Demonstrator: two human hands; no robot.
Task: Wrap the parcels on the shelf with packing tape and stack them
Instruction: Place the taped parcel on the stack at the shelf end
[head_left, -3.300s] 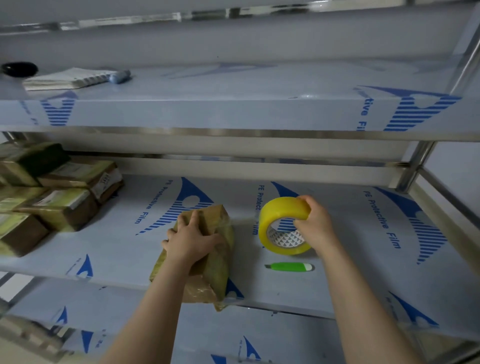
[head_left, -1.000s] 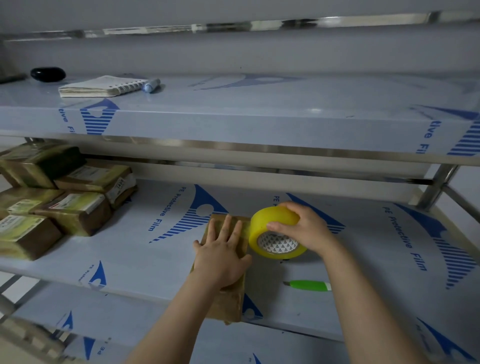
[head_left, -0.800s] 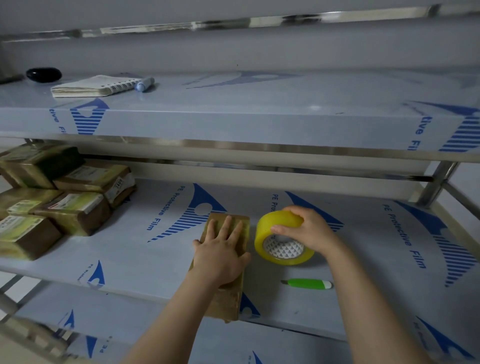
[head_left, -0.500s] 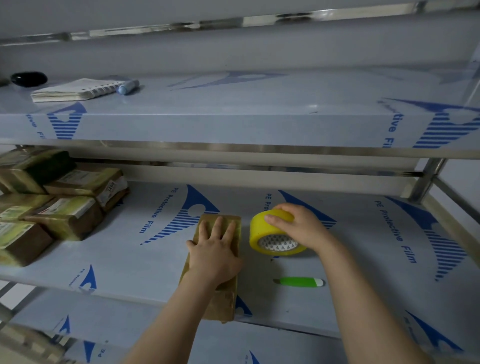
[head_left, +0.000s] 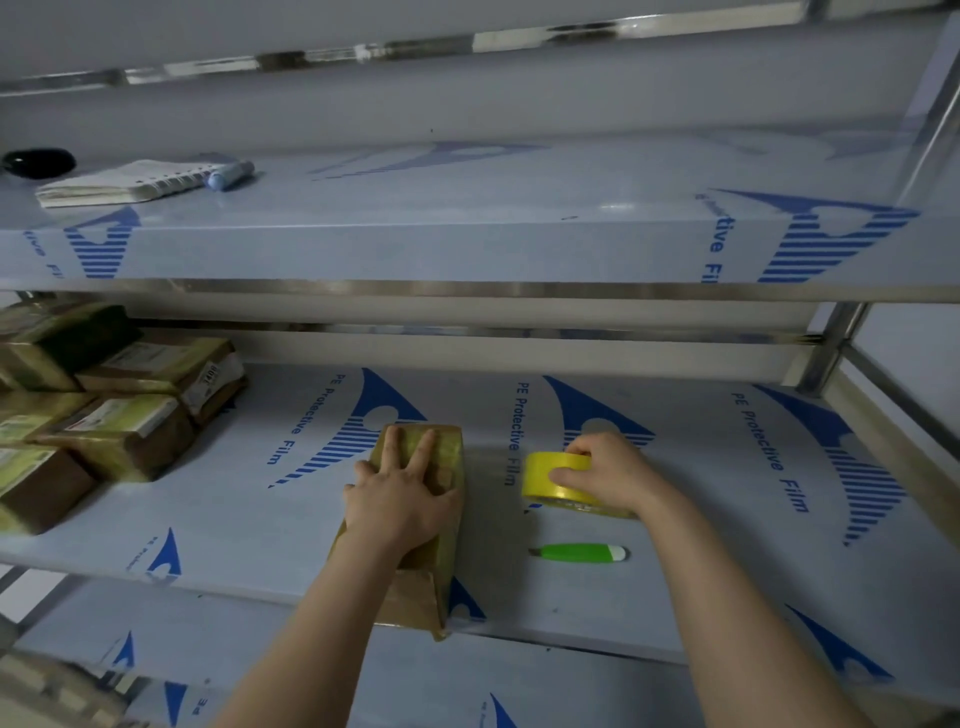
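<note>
Yellow tape roll (head_left: 545, 478) sat just right of the brown parcel (head_left: 447, 460), which lay on the middle shelf (head_left: 260, 519) with its near end overhanging the front edge. Fingers of the right hand (head_left: 608, 475) curled round the roll; the left hand (head_left: 400, 499) pressed the parcel flat, fingers straight. Done well, I judged, the strip would be drawn taut and square while the parcel was pinned, the green cutter (head_left: 579, 552) lying near.

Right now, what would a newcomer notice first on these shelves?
The bright yellow tape roll, gripped by the right hand on the middle shelf, stands out first. Left of it, the left hand presses flat on a brown parcel at the shelf's front edge. A green cutter lies nearer the person.
</note>
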